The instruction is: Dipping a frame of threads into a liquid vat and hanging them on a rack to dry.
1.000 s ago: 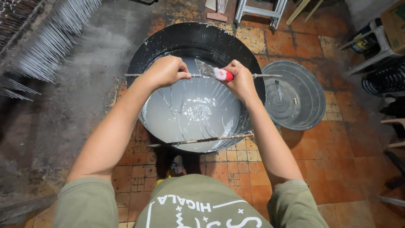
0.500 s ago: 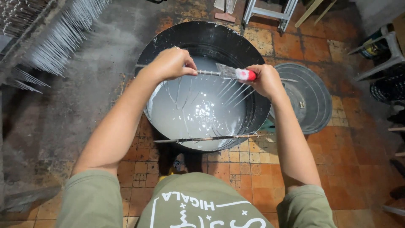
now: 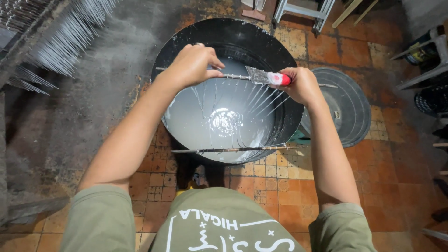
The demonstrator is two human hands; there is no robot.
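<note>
both hands have shifted rightward: left hand [image 3: 193, 65] pinches the thin rod [image 3: 233, 77], right hand [image 3: 302, 85] grips the red-handled scraper [image 3: 268, 77].

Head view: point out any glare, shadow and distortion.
Head view: a bright glare spot sits on the white liquid in the black drum; the left floor falls into shadow; wide-angle distortion stretches the arms; both hands, left and right, are sharp.
</note>
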